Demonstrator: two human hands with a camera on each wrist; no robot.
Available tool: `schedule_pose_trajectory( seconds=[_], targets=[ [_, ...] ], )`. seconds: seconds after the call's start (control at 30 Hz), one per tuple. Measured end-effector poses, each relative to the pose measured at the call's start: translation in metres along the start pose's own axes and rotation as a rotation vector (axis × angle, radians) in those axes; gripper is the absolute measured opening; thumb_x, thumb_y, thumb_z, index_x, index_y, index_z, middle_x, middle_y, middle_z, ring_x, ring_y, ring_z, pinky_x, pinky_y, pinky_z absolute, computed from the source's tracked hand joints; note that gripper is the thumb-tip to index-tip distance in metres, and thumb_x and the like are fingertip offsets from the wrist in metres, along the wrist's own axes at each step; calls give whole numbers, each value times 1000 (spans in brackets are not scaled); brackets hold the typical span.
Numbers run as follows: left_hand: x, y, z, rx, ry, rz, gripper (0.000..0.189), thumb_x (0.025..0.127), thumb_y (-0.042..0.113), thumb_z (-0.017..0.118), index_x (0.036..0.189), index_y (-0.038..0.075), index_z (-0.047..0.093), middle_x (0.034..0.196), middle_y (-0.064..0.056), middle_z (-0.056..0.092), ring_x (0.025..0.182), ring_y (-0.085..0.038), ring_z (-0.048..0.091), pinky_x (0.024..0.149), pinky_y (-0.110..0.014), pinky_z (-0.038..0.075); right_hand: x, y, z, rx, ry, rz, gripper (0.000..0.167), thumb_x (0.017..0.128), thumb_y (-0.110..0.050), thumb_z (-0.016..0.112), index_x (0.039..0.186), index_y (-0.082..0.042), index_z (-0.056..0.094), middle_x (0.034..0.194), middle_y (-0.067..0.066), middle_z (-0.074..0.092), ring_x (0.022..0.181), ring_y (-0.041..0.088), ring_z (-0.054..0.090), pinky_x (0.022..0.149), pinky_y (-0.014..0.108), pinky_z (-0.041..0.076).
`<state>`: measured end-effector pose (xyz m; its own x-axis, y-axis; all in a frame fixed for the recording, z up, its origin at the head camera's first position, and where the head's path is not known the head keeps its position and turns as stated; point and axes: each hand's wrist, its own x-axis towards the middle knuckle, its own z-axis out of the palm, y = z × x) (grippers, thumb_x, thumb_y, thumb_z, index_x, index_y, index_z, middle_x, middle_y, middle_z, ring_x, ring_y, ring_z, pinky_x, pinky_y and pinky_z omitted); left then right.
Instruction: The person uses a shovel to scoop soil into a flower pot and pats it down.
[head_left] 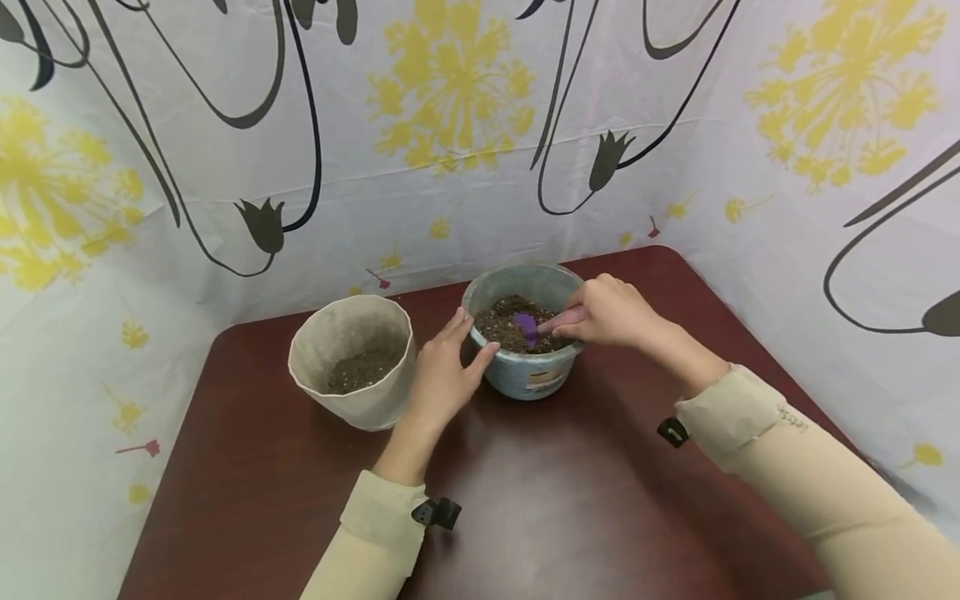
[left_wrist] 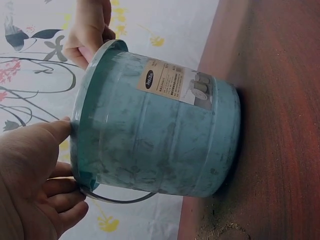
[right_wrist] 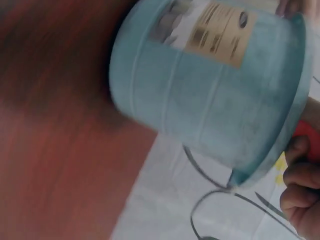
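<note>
A blue-green bucket with dark soil in it stands upright on the table. My right hand grips the pinkish handle of a small trowel over the bucket. Its purple blade dips into the soil. In the right wrist view, curled fingers show beside the rim, around the red-looking handle. My left hand rests at the bucket's left rim, thumb and fingers spread apart. Seen from the left wrist, the thumb tip touches the rim and the loosely bent fingers lie by the wire handle.
A cream pot with some soil at its bottom stands left of the bucket, close beside my left hand. Soil crumbs lie on the dark red table. Patterned fabric hangs behind and along both sides.
</note>
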<state>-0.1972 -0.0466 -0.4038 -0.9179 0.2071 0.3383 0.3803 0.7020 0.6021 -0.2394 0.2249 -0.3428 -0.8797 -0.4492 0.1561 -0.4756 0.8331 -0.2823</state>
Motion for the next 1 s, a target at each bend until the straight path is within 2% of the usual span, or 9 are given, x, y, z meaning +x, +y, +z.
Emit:
schedule_pose_trajectory(
  seconds=[0.13, 0.23, 0.37, 0.47, 0.53, 0.6, 0.7, 0.77, 1.0],
  targets=[
    [0, 0, 0, 12, -8, -5, 64, 98, 47, 64, 141, 0, 58, 153, -14, 46, 135, -37, 50, 111, -51, 41, -1, 3, 3, 114, 19, 12, 13, 81, -28, 85, 75, -17, 81, 59, -8, 66, 54, 9, 50, 50, 31, 43],
    [0, 1, 0, 22, -12, -5, 64, 98, 48, 64, 141, 0, 58, 153, -14, 46, 136, -36, 50, 112, -50, 41, -5, 8, 4, 234, 23, 57, 9, 83, -29, 85, 79, -21, 84, 57, -9, 67, 50, 5, 39, 46, 25, 35],
    [-1, 2, -2, 38, -4, -11, 65, 98, 48, 64, 141, 0, 58, 154, -14, 46, 137, -35, 49, 113, -48, 40, -9, 11, 3, 351, 39, 139, 9, 82, -36, 86, 88, -31, 84, 63, -10, 71, 52, 4, 33, 44, 23, 30],
    [-1, 3, -4, 48, 4, -12, 65, 98, 48, 64, 141, 0, 58, 153, -14, 48, 136, -34, 50, 112, -47, 41, -13, 14, 1, 380, 56, 196, 11, 79, -40, 87, 88, -34, 84, 64, -9, 70, 55, 5, 36, 46, 24, 31],
    [-1, 3, -4, 62, 11, -9, 64, 98, 48, 64, 140, 0, 59, 152, -14, 49, 134, -34, 52, 111, -47, 42, -16, 18, 1, 391, 59, 210, 14, 80, -42, 86, 91, -34, 84, 69, -9, 72, 58, 4, 46, 48, 24, 37],
    [-2, 4, -4, 76, 24, -1, 64, 98, 48, 64, 139, -1, 60, 149, -15, 52, 132, -35, 54, 109, -47, 44, -19, 21, 0, 413, 67, 234, 18, 79, -44, 86, 94, -33, 84, 77, -9, 75, 67, 3, 59, 55, 24, 45],
    [-2, 5, -4, 104, 39, 6, 63, 97, 49, 65, 137, -1, 61, 146, -16, 56, 129, -34, 57, 107, -47, 46, -24, 26, -1, 451, 77, 265, 24, 80, -47, 85, 97, -30, 84, 89, -8, 78, 85, 7, 69, 67, 25, 53],
    [-2, 5, -4, 117, 45, 9, 63, 97, 49, 65, 136, 0, 62, 144, -16, 57, 128, -33, 58, 107, -46, 47, -27, 29, -2, 469, 88, 289, 26, 80, -49, 84, 96, -30, 84, 91, -7, 78, 88, 9, 69, 69, 26, 54],
    [-3, 4, -4, 143, 39, 4, 63, 97, 49, 64, 136, 1, 62, 142, -16, 59, 128, -31, 58, 107, -45, 47, -32, 34, -4, 469, 106, 305, 22, 82, -53, 81, 95, -35, 83, 87, -11, 77, 85, 10, 67, 66, 26, 52]
  ],
)
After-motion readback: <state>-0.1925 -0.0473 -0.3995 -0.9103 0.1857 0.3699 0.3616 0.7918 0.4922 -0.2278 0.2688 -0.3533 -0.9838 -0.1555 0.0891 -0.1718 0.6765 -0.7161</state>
